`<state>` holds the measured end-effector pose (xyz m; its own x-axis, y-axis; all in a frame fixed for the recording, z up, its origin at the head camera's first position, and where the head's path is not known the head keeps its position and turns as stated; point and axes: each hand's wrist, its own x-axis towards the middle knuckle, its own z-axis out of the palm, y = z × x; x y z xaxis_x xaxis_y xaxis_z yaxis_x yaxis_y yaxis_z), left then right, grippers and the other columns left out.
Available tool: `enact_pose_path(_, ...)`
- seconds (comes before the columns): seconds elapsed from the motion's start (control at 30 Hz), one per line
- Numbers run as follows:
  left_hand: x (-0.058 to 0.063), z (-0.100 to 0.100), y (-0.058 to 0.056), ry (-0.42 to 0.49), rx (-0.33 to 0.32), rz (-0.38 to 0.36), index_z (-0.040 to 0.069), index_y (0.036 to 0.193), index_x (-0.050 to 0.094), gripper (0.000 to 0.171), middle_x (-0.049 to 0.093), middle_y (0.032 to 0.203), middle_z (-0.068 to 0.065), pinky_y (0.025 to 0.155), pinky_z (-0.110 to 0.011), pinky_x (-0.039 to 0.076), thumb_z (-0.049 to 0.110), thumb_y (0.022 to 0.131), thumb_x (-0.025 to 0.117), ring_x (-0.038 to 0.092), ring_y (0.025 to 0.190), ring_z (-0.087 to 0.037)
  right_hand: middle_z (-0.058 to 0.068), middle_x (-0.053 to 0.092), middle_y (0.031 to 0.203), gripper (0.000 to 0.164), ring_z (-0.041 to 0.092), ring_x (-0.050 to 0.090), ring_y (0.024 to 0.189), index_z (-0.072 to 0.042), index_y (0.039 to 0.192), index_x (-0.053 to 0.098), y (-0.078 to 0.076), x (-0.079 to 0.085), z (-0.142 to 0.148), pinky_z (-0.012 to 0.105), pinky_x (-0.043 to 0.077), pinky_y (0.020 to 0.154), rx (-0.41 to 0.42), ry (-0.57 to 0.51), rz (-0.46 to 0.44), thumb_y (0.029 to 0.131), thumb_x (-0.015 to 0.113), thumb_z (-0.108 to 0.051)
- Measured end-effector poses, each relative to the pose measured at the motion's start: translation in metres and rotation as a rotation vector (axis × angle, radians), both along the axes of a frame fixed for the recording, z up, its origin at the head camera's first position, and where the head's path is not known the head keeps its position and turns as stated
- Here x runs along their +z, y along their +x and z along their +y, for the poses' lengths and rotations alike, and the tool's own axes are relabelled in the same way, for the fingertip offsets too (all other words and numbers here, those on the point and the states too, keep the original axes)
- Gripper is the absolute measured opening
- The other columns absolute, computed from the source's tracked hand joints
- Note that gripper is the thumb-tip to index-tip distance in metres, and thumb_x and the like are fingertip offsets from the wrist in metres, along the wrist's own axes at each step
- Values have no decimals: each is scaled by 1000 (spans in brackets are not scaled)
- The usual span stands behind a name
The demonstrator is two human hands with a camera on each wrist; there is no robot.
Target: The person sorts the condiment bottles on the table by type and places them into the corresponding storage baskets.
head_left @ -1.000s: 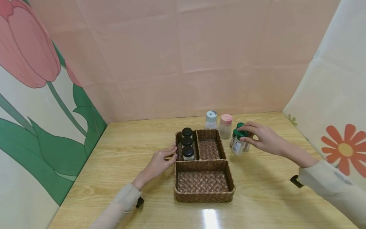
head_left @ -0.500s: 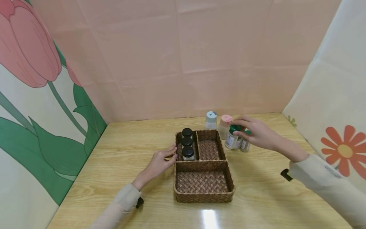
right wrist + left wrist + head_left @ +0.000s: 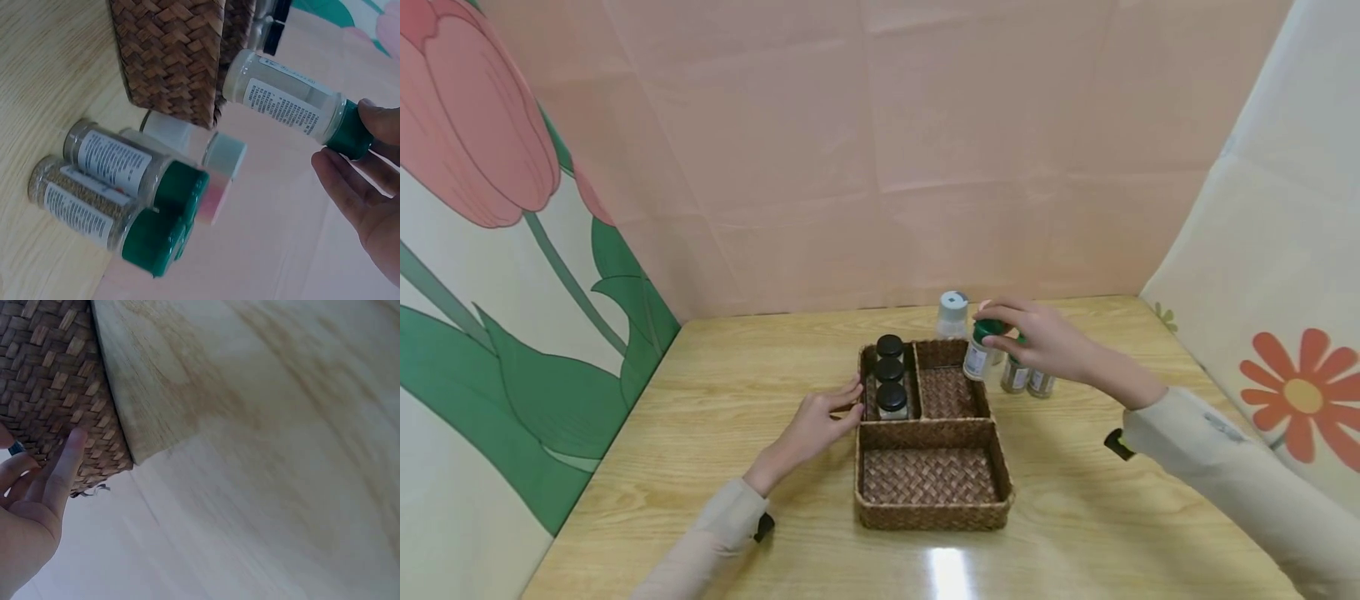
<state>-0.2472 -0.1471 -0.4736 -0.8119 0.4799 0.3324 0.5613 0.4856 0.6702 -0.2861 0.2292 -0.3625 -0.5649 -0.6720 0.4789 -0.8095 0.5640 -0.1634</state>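
Observation:
My right hand pinches the green cap of a clear spice jar with a white printed label. In the head view that jar overlaps the right rim of a woven basket, at its back right compartment. The fingers of my left hand touch the basket's left outer wall; the left wrist view has them against the weave. Several black-capped jars stand in a row in the back left compartment. Two more green-capped spice jars stand on the table to the right of the basket.
Behind the basket stands a bottle with a light blue cap. A pink-capped bottle beside it is mostly hidden by my right hand in the head view. A pink cloth backs the wooden table.
My right hand has lifted one green-capped spice jar from its group and carried it left to the basket's rim. My left hand has stayed at the basket wall.

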Motion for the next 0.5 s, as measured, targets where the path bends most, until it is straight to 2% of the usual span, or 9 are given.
enact_pose_path(0.17, 2, 0, 1, -5, -5, 6, -6, 135, 54, 41, 45, 146, -16, 36, -19, 37, 16, 102, 58, 21, 30, -1, 10, 60, 122, 36, 20, 62, 96, -3, 129, 62, -5, -4, -16, 38, 54, 71, 17, 27, -55, 95, 68, -13)
enact_pose_path(0.37, 3, 1, 0, -15, 1, 28, -6, 134, 56, 38, 47, 145, -18, 35, -19, 35, 13, 101, 59, 20, 30, 0, 15, 61, 121, 36, 26, 59, 102, 1, 124, 64, -13, -14, -32, 42, 52, 77, 72, 21, -44, 90, 73, -9)
enact_pose_path(0.5, 3, 1, 1, -27, 6, 23, -5, 134, 56, 39, 47, 145, -17, 36, -18, 35, 16, 101, 58, 20, 31, 0, 14, 60, 123, 36, 24, 63, 101, -1, 125, 64, -18, -22, -40, 39, 55, 75, 72, 37, -105, 91, 73, -9)
